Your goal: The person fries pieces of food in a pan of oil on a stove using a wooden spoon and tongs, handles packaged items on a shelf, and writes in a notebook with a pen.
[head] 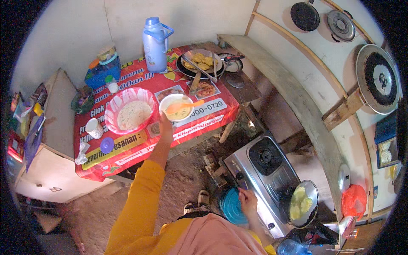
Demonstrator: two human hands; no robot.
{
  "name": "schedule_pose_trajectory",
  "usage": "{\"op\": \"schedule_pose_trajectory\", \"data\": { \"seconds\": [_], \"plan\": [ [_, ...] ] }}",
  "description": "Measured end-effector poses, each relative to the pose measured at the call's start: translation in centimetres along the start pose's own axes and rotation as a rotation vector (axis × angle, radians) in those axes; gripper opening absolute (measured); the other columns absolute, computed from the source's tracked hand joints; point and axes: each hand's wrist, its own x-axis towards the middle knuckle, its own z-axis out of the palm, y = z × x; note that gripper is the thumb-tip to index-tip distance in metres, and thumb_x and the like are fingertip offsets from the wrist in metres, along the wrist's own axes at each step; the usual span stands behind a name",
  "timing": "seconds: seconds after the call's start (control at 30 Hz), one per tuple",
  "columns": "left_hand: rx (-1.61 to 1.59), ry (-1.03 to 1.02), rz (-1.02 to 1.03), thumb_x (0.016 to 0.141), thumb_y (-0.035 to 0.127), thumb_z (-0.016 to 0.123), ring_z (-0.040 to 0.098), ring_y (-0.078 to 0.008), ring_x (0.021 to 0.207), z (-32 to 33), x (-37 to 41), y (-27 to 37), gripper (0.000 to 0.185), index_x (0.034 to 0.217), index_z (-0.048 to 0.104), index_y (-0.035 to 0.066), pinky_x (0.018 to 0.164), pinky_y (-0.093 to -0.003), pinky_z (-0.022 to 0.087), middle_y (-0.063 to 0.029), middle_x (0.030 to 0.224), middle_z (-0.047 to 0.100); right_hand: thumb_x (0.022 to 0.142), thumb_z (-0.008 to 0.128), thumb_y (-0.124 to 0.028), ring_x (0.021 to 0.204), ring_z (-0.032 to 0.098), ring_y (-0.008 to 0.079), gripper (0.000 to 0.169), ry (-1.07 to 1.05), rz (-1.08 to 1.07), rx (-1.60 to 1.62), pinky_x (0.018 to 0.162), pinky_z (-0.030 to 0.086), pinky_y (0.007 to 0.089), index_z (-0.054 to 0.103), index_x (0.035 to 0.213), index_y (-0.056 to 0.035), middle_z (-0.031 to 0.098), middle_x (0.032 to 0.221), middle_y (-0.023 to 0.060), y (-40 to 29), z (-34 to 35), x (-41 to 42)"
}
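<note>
My left hand (166, 126) is at the near left edge of a white bowl (162, 106) on the banner-covered table; its finger hold is partly hidden. An orange spoon (181, 106) lies across the bowl, above yellowish contents. Just left of it stands a pink-and-white basin (111, 111) of pale batter with green bits. My right hand (248, 200) is beside the two-burner gas stove (248, 181), fingers curled near a blue plastic basin (232, 205); whether it holds something is unclear. A pan (313, 210) of yellow fritters in oil sits on the stove's nearer burner.
Behind the bowl are a plate of fried fritters (200, 60) with tongs (214, 65) and a blue thermos jug (155, 47). A paper cup (94, 128) and a purple lid (107, 145) are at the left. A wooden ledge (306, 86) runs along the right wall, where pans hang.
</note>
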Motion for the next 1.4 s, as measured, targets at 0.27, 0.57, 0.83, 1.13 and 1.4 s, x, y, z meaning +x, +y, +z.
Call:
{"op": "schedule_pose_trajectory", "data": {
  "seconds": [0.27,0.57,0.83,1.13,1.4],
  "plan": [
    [-0.115,0.110,-0.414,0.088,0.032,0.045,0.054,-0.0140,0.056,-10.3,-21.6,5.2,0.029,0.090,0.053,0.004,0.050,-0.0275,0.046,-0.0040,0.066,0.055,0.084,0.053,-0.023,0.070,0.055,0.0138,0.025,-0.095,-0.212,0.176,0.065,0.043,0.0273,0.061,0.086,0.0007,0.060,0.077,0.0097,-9.0,3.4,26.2],
    [-0.074,0.669,-0.862,0.085,0.020,0.048,0.046,-0.0115,0.048,-23.4,-42.1,-2.5,0.020,0.069,0.047,0.008,0.043,-0.0281,0.041,-0.0021,0.056,0.046,0.068,0.065,-0.046,0.096,0.049,0.0387,0.063,0.159,-0.235,-0.194,0.079,0.042,0.0425,0.045,0.109,-0.0025,0.049,0.101,0.0234,-12.6,15.0,50.4],
    [-0.072,0.679,-0.900,0.085,0.020,0.048,0.046,-0.0126,0.049,-24.6,-41.3,-2.4,0.018,0.071,0.047,0.009,0.043,-0.0290,0.041,-0.0028,0.056,0.047,0.072,0.059,-0.050,0.079,0.058,0.0375,0.078,0.098,-0.209,-0.343,0.067,0.046,0.0449,0.033,0.120,0.0052,0.060,0.082,0.0230,-15.6,16.6,51.9],
    [-0.130,0.236,-0.874,0.085,0.020,0.048,0.046,-0.0139,0.049,-24.9,-34.1,-8.3,0.017,0.073,0.047,0.009,0.043,-0.0300,0.041,-0.0037,0.057,0.047,0.076,0.058,-0.046,0.083,0.057,0.0370,0.057,0.366,-0.044,0.046,0.073,0.043,0.0404,0.051,0.101,0.0042,0.059,0.086,0.0245,-9.9,7.7,35.1],
    [-0.018,-0.232,-0.924,0.085,0.020,0.048,0.047,-0.0150,0.050,-27.3,-27.7,-14.4,0.015,0.074,0.047,0.009,0.043,-0.0308,0.041,-0.0044,0.058,0.047,0.079,0.057,-0.038,0.062,0.052,0.0193,0.040,0.560,0.459,0.109,0.058,0.041,0.0331,0.058,0.087,0.0012,0.057,0.066,0.0138,-2.6,-3.4,2.6]
  ]
}}
